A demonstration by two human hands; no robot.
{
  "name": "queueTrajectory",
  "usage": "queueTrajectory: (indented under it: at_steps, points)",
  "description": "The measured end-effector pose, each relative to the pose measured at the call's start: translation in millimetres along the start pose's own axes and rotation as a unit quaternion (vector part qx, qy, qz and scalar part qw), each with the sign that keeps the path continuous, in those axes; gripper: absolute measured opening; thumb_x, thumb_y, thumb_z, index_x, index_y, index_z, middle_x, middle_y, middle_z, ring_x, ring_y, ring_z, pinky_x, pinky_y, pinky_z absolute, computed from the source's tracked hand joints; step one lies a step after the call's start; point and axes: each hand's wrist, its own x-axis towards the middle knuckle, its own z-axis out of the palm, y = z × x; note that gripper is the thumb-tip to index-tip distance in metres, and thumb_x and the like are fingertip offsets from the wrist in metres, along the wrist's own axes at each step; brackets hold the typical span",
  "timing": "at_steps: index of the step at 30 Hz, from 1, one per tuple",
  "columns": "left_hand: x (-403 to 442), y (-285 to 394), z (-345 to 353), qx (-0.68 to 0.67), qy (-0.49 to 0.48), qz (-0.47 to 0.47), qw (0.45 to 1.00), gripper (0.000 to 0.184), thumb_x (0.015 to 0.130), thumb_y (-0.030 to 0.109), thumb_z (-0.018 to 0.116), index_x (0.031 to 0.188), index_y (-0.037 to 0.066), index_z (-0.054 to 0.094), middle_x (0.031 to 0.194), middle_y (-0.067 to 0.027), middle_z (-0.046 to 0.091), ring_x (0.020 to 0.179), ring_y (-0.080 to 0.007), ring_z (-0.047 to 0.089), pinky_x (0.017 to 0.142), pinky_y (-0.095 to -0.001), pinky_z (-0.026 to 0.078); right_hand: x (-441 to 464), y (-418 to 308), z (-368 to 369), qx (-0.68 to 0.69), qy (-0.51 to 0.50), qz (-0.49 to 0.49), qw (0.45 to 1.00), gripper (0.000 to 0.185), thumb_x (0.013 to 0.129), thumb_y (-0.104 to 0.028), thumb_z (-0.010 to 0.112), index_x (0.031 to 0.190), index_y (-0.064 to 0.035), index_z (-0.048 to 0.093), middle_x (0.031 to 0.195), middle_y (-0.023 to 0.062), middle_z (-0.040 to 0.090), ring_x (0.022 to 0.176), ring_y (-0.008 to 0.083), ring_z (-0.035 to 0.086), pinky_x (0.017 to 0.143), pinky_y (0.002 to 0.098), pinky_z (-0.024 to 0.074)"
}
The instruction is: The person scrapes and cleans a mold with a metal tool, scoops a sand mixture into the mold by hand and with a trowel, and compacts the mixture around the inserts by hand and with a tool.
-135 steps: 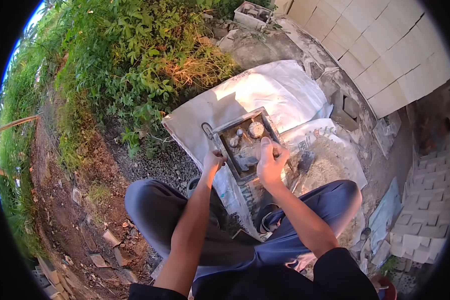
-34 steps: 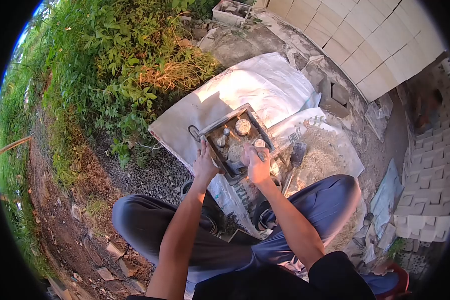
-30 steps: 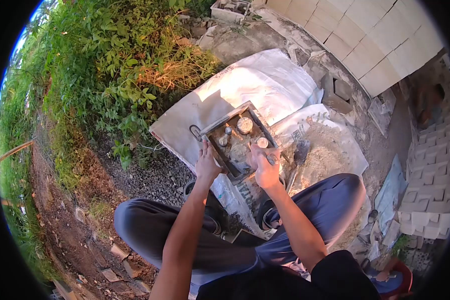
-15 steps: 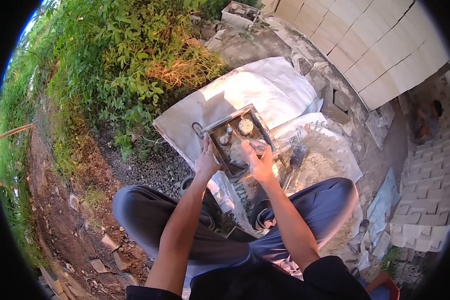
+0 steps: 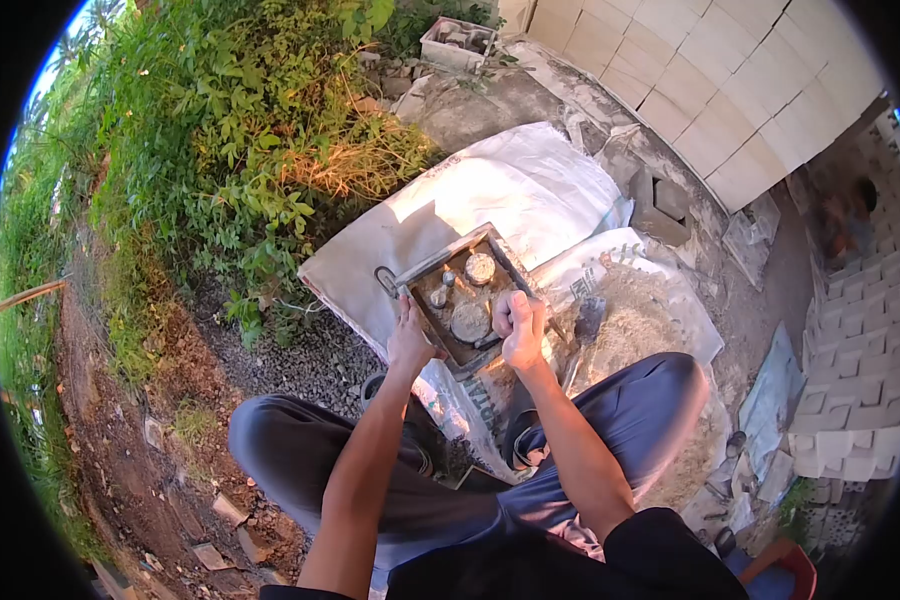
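Observation:
A shallow square wooden box [image 5: 519,266] lies on the white sacks in front of me. Inside it are a pale round piece [image 5: 480,268], a larger grey round piece [image 5: 470,323] and two small knob-like pieces, one of them a grey knob [image 5: 438,297]. My left hand [image 5: 410,338] rests along the box's left edge, fingers stretched out and thumb apart. Over the box's right side, my right hand [image 5: 522,332] is closed in a fist with the thumb on top. What it holds, if anything, is hidden by the fingers.
A metal loop [image 5: 385,281] stands near the box's left corner. Right of the box are a dark flat blade [image 5: 590,318] and a heap of sandy powder [image 5: 650,325] on a sack. Further off are a white crate [image 5: 458,46], plants and stacked pale tiles. Another person appears at far right.
My right hand has drawn back toward the box's right edge and curled into a fist, uncovering the larger round piece. My left hand keeps its place on the left edge.

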Motion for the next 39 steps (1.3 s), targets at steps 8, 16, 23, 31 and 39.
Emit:
queueTrajectory:
  at_steps: [8, 16, 23, 31, 39]
  points:
    - [1, -10, 11, -0.006, 0.004, 0.008, 1.0, 0.132, 0.042, 0.033, 0.09, 0.145, 0.001, 0.014, 0.153, -0.014, 0.011, 0.133, -0.0304, 0.034, 0.104, -0.0361, 0.037, 3, 2, -14, 0.043, -0.011, 0.046, 0.998, 0.068, 0.089, -0.063, 0.037, 0.049, -0.0081, 0.032, 0.045, -0.0011, 0.029, 0.039, 0.0087, 0.025, 0.039, 0.0261, 0.0161]
    - [-1, -3, -1, -0.024, -0.027, -0.013, 0.999, 0.133, 0.041, 0.033, 0.091, 0.144, 0.0, 0.015, 0.153, -0.0152, 0.011, 0.132, -0.0308, 0.035, 0.104, -0.0358, 0.038, -8, -7, -15, 0.036, -0.048, 0.066, 0.996, 0.061, 0.092, -0.05, 0.032, 0.05, -0.0066, 0.034, 0.045, -0.0003, 0.031, 0.042, 0.0099, 0.028, 0.042, 0.0277, 0.0198]
    - [-4, 1, 4, 0.027, 0.003, 0.011, 1.0, 0.129, 0.042, 0.033, 0.09, 0.144, 0.001, 0.018, 0.152, -0.0146, 0.015, 0.133, -0.0348, 0.031, 0.104, -0.0377, 0.037, -3, 14, -10, 0.063, -0.006, 0.052, 0.997, 0.064, 0.092, -0.055, 0.036, 0.05, -0.0067, 0.034, 0.045, 0.0006, 0.032, 0.04, 0.0092, 0.029, 0.04, 0.0267, 0.0203]
    - [-25, -5, 43, 0.163, 0.021, 0.238, 0.957, 0.068, 0.078, 0.011, 0.059, 0.141, 0.019, 0.034, 0.148, -0.0067, 0.031, 0.132, -0.0497, 0.023, 0.104, -0.0594, 0.027, 7, -8, -2, 0.055, 0.03, 0.038, 0.997, 0.053, 0.093, -0.04, 0.035, 0.052, -0.006, 0.038, 0.046, 0.0004, 0.035, 0.039, 0.0095, 0.032, 0.04, 0.0249, 0.0242]
    - [-42, 17, 19, 0.087, -0.056, 0.226, 0.969, 0.071, 0.077, 0.023, 0.066, 0.141, 0.014, 0.035, 0.15, -0.005, 0.026, 0.139, -0.0295, 0.022, 0.103, -0.0627, 0.027, 1, -8, 8, 0.113, 0.092, 0.027, 0.989, 0.041, 0.094, -0.023, 0.038, 0.057, -0.0064, 0.036, 0.051, -0.0006, 0.036, 0.044, 0.0076, 0.031, 0.041, 0.0246, 0.0237]
